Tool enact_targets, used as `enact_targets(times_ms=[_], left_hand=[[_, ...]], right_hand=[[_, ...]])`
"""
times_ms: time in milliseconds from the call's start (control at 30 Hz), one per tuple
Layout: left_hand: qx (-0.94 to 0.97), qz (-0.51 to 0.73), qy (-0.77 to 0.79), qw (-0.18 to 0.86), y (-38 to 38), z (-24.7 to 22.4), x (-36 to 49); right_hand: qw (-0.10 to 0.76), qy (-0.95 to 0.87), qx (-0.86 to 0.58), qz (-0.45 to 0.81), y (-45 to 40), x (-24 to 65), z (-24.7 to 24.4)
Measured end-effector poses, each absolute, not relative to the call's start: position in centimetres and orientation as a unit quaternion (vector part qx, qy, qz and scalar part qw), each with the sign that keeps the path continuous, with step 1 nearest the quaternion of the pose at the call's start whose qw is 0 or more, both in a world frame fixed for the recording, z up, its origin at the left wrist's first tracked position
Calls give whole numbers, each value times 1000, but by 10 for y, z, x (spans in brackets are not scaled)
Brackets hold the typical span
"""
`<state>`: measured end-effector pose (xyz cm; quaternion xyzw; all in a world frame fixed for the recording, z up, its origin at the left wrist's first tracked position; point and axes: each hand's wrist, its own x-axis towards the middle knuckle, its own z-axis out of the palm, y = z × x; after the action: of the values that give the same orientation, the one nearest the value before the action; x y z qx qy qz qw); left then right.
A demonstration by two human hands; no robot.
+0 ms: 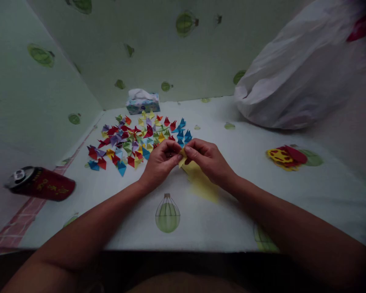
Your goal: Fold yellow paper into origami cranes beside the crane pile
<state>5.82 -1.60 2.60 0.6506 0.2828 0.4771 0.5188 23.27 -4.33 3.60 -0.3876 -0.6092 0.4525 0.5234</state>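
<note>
Between my two hands, above the middle of the table, is a small folded piece of yellow paper. My left hand pinches its left side between thumb and fingers. The thumb and fingers of my right hand close on its right side. Under my right hand, flat yellow paper lies on the table. Just beyond and left of my left hand spread several small folded paper pieces in red, blue, yellow, green and purple.
A tissue box stands near the back wall. At the left is a red can. A large white bag fills the back right. Red and yellow cut-out pieces lie on the white patterned table at the right.
</note>
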Motion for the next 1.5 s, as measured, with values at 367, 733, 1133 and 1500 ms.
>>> enact_targets(times_ms=[367, 733, 1133, 1500], left_hand=[[679, 481, 254, 493, -15, 24, 57], [693, 476, 229, 490, -16, 26, 57], [703, 465, 196, 502, -15, 24, 57], [698, 468, 229, 491, -14, 25, 55]], right_hand=[[528, -578, -373, 499, -40, 236, 33], [527, -531, -370, 551, -41, 234, 39], [520, -501, -397, 566, -41, 235, 43], [507, -499, -375, 595, -40, 235, 38]])
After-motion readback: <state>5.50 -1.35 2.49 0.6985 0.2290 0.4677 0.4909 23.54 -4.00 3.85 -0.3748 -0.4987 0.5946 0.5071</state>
